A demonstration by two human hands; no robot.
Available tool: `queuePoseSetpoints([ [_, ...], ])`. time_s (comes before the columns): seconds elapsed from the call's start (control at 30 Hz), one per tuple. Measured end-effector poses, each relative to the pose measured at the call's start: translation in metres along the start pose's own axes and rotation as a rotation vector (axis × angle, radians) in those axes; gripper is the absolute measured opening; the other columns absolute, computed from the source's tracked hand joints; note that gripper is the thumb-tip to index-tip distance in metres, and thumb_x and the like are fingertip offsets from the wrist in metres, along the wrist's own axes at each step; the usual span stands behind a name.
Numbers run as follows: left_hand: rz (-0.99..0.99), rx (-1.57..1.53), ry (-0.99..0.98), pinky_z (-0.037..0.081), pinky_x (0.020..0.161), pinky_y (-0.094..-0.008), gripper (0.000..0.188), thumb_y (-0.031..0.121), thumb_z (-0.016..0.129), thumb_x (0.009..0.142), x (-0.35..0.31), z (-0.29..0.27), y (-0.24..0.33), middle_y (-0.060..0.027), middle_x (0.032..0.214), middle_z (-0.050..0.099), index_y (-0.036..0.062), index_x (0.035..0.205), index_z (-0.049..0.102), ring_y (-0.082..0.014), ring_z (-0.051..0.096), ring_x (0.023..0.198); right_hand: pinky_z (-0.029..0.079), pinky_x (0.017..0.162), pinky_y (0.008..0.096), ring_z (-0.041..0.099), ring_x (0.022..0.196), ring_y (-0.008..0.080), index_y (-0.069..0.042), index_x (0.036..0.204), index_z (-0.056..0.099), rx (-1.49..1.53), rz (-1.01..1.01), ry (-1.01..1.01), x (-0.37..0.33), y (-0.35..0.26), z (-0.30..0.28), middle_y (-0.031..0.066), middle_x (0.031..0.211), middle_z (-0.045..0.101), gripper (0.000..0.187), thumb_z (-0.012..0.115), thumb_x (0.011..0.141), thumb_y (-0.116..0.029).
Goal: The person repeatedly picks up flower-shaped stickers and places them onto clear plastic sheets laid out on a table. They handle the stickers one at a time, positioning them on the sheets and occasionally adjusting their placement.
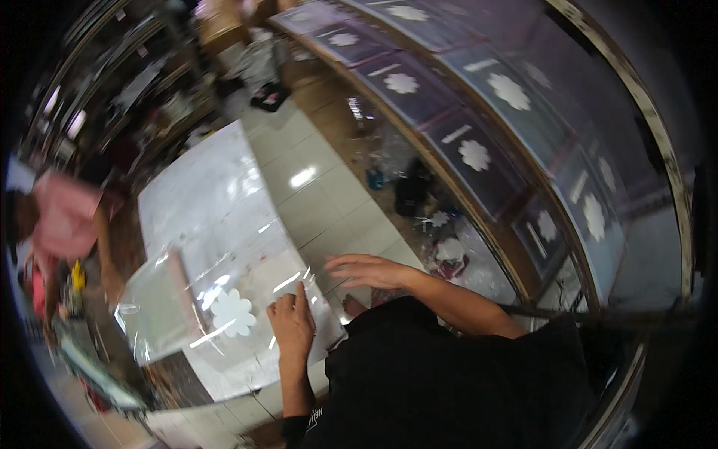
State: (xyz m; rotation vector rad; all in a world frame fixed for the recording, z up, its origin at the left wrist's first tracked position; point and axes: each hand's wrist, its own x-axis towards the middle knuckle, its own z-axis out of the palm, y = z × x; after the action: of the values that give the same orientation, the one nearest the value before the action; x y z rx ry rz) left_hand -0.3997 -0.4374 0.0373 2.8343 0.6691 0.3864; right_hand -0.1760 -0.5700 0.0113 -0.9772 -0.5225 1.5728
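Observation:
A clear plastic sheet (258,348) with a white flower shape (233,313) and a white strip lies over a large white board on the table. My left hand (292,323) is over the sheet's right part, beside the strip. One finger points away from me, apart from the others, which look partly bent; I see nothing held in it. To the right, past the board's edge, my right hand (366,271) hangs in the air, its fingers stretched out and holding nothing. At the sheet's left side is another person's hand (112,286), seemingly touching its edge.
The white board (198,179) reaches away from me. A person in a pink shirt (66,209) stands at the left. On the right, a slanted rack (419,138) carries several flower-marked sheets. Plastic scraps (479,251) lie below it, and shelves (123,82) stand at the far left.

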Motion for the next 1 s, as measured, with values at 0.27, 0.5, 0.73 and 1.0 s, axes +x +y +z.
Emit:
queuePoseSetpoints([
  [0.27,0.388,-0.053,-0.053,0.038,0.071,-0.0389,0.038,0.015,0.062,0.081,0.024,0.048,0.077,-0.0042,0.081,0.052,0.0079,0.119,0.064,-0.0213,0.055,0.075,0.046,0.102,0.0357,0.049,0.134,0.0251,-0.005,0.138,0.053,-0.478,-0.112,0.249,0.002,-0.009,0.001,0.0143,0.144,0.049,0.039,0.054,0.100,-0.014],
  [0.5,0.482,-0.382,-0.178,0.037,0.075,-0.0400,0.060,0.032,0.076,0.077,0.040,0.039,0.118,-0.0072,0.087,0.055,0.0053,0.128,0.059,-0.0250,0.055,0.081,0.058,0.081,0.0296,0.070,0.095,0.0193,-0.003,0.135,0.055,-0.292,-0.178,0.428,-0.034,-0.003,-0.067,0.0141,0.109,0.069,0.043,0.052,0.092,0.002],
  [0.73,-0.079,-0.350,-0.074,0.041,0.090,-0.0445,0.052,0.019,0.068,0.087,0.051,0.042,0.060,-0.0183,0.104,0.058,0.0003,0.134,0.054,-0.0343,0.054,0.100,0.058,0.082,0.0303,0.069,0.101,0.0207,-0.008,0.149,0.042,-0.437,-0.288,0.597,-0.083,-0.086,-0.169,0.0194,0.142,0.052,0.063,0.053,0.089,0.006],
  [1.0,-0.349,-0.177,0.200,0.032,0.110,-0.0517,0.055,0.013,0.067,0.086,0.028,0.075,0.006,-0.0273,0.139,0.044,-0.0019,0.136,0.050,-0.0443,0.042,0.128,0.049,0.097,0.0350,0.062,0.109,0.0194,-0.010,0.146,0.047,-0.307,-0.335,1.094,-0.192,-0.134,-0.293,0.0126,0.148,0.048,0.068,0.072,0.082,-0.010],
])
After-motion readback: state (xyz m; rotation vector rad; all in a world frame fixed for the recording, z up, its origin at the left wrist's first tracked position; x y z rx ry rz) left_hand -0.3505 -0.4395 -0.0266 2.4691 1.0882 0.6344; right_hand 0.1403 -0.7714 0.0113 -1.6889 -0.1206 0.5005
